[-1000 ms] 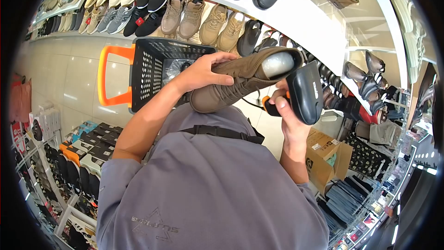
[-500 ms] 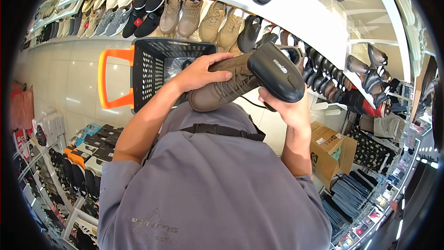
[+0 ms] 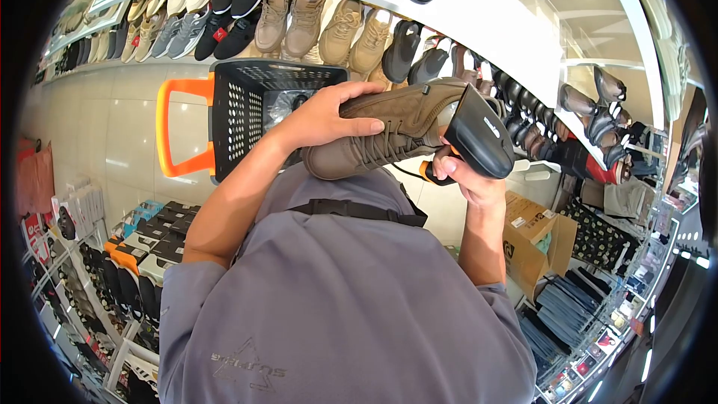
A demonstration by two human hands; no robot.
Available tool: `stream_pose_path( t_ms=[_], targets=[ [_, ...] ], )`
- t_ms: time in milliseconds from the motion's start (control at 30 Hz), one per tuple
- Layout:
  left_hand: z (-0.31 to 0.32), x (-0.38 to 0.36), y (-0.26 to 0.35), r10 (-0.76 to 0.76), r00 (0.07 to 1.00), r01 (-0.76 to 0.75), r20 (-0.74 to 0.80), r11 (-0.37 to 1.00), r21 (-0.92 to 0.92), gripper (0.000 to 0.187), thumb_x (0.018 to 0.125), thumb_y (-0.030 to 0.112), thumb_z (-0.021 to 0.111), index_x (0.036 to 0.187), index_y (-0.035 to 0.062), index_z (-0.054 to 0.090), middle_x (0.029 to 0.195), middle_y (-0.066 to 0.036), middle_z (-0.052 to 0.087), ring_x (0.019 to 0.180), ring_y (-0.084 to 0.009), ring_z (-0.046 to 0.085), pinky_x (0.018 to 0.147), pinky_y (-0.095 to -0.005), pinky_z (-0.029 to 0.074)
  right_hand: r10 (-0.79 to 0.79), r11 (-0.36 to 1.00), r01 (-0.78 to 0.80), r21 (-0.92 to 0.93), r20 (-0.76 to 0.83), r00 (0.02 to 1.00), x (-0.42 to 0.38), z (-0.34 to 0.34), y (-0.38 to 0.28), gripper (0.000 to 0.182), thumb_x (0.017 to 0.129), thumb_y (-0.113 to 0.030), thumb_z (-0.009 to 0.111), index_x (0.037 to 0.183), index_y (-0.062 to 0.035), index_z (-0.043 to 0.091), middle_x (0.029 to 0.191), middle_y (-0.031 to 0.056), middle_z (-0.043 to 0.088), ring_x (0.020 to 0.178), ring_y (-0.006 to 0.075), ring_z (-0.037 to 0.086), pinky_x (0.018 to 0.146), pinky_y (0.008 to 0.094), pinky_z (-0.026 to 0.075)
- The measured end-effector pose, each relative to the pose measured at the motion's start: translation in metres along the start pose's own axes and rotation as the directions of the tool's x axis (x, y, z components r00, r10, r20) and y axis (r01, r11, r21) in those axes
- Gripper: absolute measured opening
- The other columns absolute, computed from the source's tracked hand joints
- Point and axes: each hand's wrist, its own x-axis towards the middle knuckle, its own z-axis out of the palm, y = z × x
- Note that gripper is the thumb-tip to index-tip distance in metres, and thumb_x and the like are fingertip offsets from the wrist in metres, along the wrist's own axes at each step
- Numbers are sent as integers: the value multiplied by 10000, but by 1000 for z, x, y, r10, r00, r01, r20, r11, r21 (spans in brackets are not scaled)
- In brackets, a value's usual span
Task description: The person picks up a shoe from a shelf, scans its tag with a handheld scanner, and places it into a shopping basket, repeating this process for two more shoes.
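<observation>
A brown lace-up shoe (image 3: 374,135) lies across in front of my waist, its toe pointing left. My left hand (image 3: 333,114) is closed around its toe half, thumb over the front near the laces. My right hand (image 3: 473,179) grips a black barcode scanner (image 3: 485,135) with an orange part on its handle. The scanner's head is tilted at the shoe's collar end and covers part of it. A dark cable runs from the handle behind the shoe.
A black perforated shopping basket (image 3: 238,123) with an orange handle (image 3: 166,127) stands beyond my left hand, clear plastic inside. Shoe shelves (image 3: 479,11) curve along the far side. An open cardboard box (image 3: 537,243) sits at right, near folded jeans (image 3: 561,310). Stacked boxes (image 3: 153,236) stand at left.
My right hand has turned the scanner and drawn it to the right and slightly down, uncovering more of the shoe's opening. My left hand and the shoe have barely moved.
</observation>
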Motion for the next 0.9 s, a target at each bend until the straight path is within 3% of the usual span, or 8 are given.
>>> stream_pose_path(
  t_ms=[67,133,267,400,433,533,733,900],
  targets=[
    [3,-1,9,28,999,-27,-31,999,31,717,766,350,787,1326,-3,511,1230,-137,596,1123,-219,573,996,-309,414,4,998,-6,-57,-32,999,-3,3,-1,417,732,72,679,1122,85,531,961,157,592,627,215,602,559,323,485],
    [6,-2,17,354,933,-283,-64,832,478,655,745,229,786,1312,25,528,1248,-114,591,1173,-241,543,1032,-335,391,5,994,-12,-110,-63,998,-4,7,0,415,734,86,673,1125,80,532,945,149,590,637,209,603,569,324,493],
    [21,-2,42,522,851,-404,-49,712,574,605,712,239,806,1229,18,584,1217,-145,600,1141,-300,565,990,-364,434,-15,991,2,-135,-96,995,-5,13,4,375,748,75,696,1099,54,565,848,101,614,665,159,608,583,292,503],
    [31,1,44,686,727,-503,15,518,692,387,750,189,770,1062,3,637,1046,-132,656,919,-292,644,773,-361,525,-55,983,41,-178,-75,996,-6,9,6,334,747,52,716,1061,31,604,812,64,644,683,117,615,584,256,501],
    [34,2,42,745,666,-534,28,451,715,316,768,179,753,1003,-1,644,951,-109,679,808,-272,667,672,-348,542,-57,983,43,-177,-75,996,-7,9,5,334,747,52,716,1061,31,604,812,64,644,683,117,615,584,256,501],
    [40,6,35,805,593,-528,-1,390,755,208,785,104,719,956,9,649,834,-94,685,701,-256,668,594,-327,535,-61,972,44,-233,-65,996,-8,10,4,378,758,65,714,1100,69,552,810,107,601,649,180,594,590,315,505],
    [40,5,32,665,724,-365,-185,596,715,156,798,9,668,953,-13,669,791,-110,675,617,-255,638,566,-312,523,-90,977,67,-203,-104,991,-8,7,8,331,741,53,718,1053,31,608,812,69,650,675,125,624,577,260,509],
    [35,3,38,567,814,-410,-128,716,565,205,853,71,652,1051,20,661,877,-110,680,752,-229,644,673,-307,512,-44,989,31,-146,-88,995,-10,2,9,347,752,46,718,1076,27,597,828,72,650,673,124,626,580,258,516]
  ],
)
